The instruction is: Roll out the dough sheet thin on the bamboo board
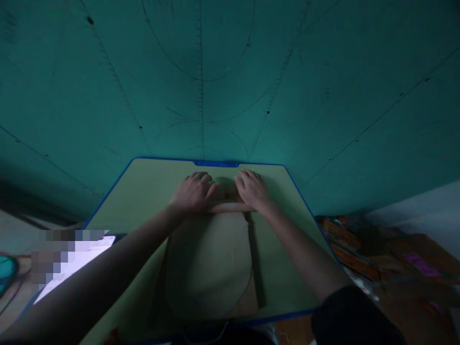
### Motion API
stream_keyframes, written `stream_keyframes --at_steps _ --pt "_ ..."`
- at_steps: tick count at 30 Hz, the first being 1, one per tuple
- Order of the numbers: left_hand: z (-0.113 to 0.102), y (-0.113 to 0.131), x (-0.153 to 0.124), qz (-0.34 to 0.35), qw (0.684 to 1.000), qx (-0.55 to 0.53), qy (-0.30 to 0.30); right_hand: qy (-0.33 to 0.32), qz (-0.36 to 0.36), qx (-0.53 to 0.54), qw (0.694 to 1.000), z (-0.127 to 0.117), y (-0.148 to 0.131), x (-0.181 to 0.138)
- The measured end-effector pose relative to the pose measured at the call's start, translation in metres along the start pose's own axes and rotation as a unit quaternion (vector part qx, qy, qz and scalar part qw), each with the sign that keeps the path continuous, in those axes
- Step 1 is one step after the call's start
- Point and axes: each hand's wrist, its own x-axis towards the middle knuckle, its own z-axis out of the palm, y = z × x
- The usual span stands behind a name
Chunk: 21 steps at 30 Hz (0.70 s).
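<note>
A pale, flat sheet (210, 263) with rounded corners, perhaps dough or clay, lies on a light brown board or cloth (247, 297). Across its far end runs a light rod (230, 207) resembling a rolling pin. My left hand (196, 189) rests palm down over the rod's left part, fingers reaching forward and thumb pointing inward. Over the right part lies my right hand (252, 188), also palm down with its fingers forward. Both palms hide the rod's ends. A thin dark strip (258, 268) runs along the sheet's right side.
Everything rests on a pale green folding table (287, 258) with a blue edge, against a green wall (230, 96) marked with drawn lines. A lit screen (77, 266), partly blurred out, stands at left. Cardboard and orange packaging (359, 249) lie on the right.
</note>
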Motion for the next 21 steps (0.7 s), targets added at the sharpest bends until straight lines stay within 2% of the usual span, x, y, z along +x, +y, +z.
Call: stream_keyframes --at_steps 3,7,10,12,15,21 --pt "-0.001 0.007 -0.013 0.004 1.000 0.003 -0.001 0.037 -0.029 0.008 0.999 -0.004 -0.002 -0.014" --pt "0.004 0.025 -0.054 0.009 1.000 0.019 -0.003 0.059 -0.083 0.008 0.995 -0.011 -0.005 -0.077" --pt "0.008 0.034 -0.071 0.003 0.999 0.048 -0.006 0.032 -0.112 -0.008 0.993 -0.016 -0.007 -0.121" --pt "0.008 0.034 -0.067 0.000 0.999 0.048 -0.018 0.004 -0.111 -0.017 0.994 -0.016 -0.009 -0.131" --pt "0.006 0.025 -0.044 -0.005 0.999 0.030 -0.031 -0.024 -0.069 -0.029 0.997 -0.010 -0.010 -0.110" --pt "-0.001 0.003 0.015 -0.049 0.998 -0.002 -0.041 -0.062 0.010 -0.015 0.998 0.002 -0.002 -0.022"
